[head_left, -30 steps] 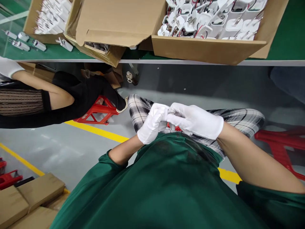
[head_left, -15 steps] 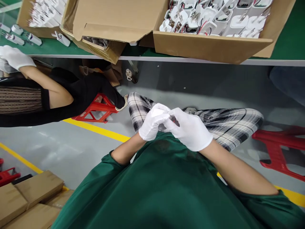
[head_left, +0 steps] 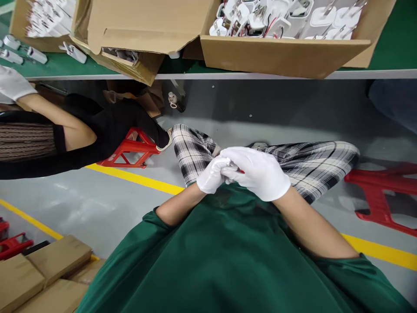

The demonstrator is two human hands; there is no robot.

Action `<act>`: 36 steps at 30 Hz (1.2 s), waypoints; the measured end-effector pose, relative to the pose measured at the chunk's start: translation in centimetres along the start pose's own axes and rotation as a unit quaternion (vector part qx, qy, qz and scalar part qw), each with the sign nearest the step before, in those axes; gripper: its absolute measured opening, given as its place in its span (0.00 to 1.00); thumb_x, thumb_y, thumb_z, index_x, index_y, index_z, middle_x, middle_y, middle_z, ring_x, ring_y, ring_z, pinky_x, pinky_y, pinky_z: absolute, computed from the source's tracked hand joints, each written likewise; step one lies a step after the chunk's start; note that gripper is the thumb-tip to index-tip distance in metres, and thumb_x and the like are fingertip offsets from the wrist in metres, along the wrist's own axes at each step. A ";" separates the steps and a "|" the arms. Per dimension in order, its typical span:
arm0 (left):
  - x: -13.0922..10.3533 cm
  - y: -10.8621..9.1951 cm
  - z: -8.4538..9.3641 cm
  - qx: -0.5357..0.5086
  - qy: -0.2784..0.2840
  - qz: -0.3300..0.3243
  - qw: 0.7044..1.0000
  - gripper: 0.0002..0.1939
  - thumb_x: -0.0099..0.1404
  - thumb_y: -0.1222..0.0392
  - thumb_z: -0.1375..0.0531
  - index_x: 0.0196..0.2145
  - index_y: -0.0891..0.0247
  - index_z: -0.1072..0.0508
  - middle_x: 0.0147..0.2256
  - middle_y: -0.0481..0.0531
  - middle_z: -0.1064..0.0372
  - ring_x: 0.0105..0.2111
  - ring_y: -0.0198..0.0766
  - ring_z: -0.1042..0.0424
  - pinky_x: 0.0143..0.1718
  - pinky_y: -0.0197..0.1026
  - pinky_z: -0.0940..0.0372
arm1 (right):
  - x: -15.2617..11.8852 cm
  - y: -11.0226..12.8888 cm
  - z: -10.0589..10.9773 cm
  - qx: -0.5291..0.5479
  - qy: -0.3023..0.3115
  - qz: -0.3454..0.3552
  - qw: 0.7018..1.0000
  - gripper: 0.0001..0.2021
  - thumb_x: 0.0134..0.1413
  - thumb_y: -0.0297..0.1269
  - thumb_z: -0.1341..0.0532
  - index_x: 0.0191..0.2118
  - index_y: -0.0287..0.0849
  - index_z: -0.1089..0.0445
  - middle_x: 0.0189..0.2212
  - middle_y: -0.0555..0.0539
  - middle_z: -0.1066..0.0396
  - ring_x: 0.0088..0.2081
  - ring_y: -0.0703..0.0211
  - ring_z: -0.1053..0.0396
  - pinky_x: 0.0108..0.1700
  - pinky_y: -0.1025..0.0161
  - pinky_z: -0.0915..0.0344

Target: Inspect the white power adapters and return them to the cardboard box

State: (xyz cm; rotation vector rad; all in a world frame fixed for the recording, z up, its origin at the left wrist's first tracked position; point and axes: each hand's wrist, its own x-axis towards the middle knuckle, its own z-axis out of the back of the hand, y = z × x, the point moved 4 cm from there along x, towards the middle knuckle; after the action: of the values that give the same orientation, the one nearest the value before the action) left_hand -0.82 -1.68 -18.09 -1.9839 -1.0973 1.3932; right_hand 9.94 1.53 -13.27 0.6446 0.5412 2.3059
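Note:
My left hand, in a white glove, is closed in front of my lap with its fingers against the other hand. My right hand, gloved the same way, curls over from the right, thumb and fingers bent inward. A tiny bit of red shows between the two hands; the rest of what they hold is hidden by the gloves. Beyond them on the bench, an open cardboard box holds many white plug adapters, some with open housings and red and black wires.
The green bench runs across the top. Another box of white parts and several loose plugs lie at left. A co-worker's gloved hand is at far left. Red stools and stacked cartons stand on the floor.
My right hand has turned and closed further over the left fingers, covering more of what is between them. The view has shifted slightly, with the bench now higher in the picture.

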 end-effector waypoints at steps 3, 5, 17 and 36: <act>-0.4 0.0 0.1 0.089 0.111 0.012 0.990 0.24 0.57 0.40 0.41 0.18 0.65 0.33 0.16 0.49 0.38 0.17 0.32 0.38 0.19 0.37 0.43 | -0.6 -0.6 0.2 0.014 0.057 0.019 0.998 0.14 0.62 0.43 0.40 0.49 0.44 0.27 0.40 0.45 0.20 0.39 0.53 0.23 0.35 0.61 0.32; -0.6 0.1 0.2 0.100 0.152 0.026 0.983 0.26 0.59 0.38 0.42 0.20 0.65 0.33 0.17 0.49 0.36 0.18 0.32 0.37 0.20 0.36 0.43 | -0.8 -0.9 0.3 0.044 0.086 0.020 0.995 0.13 0.61 0.44 0.39 0.49 0.46 0.27 0.40 0.47 0.20 0.40 0.53 0.23 0.36 0.61 0.31; 0.3 2.2 -0.5 -0.129 0.023 0.017 0.991 0.14 0.57 0.50 0.36 0.32 0.64 0.29 0.27 0.49 0.30 0.31 0.38 0.27 0.36 0.39 0.30 | -3.5 -1.7 -2.9 0.199 -0.039 -0.252 0.946 0.28 0.50 0.41 0.33 0.58 0.45 0.31 0.54 0.44 0.26 0.53 0.49 0.26 0.55 0.53 0.27; 4.3 12.9 1.4 -0.095 0.040 0.138 0.985 0.12 0.56 0.55 0.33 0.36 0.64 0.25 0.29 0.53 0.26 0.26 0.35 0.30 0.27 0.36 0.35 | -11.0 -7.0 -10.0 0.332 0.069 -0.302 0.891 0.26 0.61 0.46 0.44 0.64 0.56 0.38 0.46 0.48 0.22 0.49 0.51 0.23 0.53 0.50 0.27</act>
State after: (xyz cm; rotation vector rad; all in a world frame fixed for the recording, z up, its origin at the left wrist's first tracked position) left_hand 2.96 -5.57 -30.63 -2.3839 -0.9796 1.3693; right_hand 14.76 -3.34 -28.12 0.5105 1.4128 1.5549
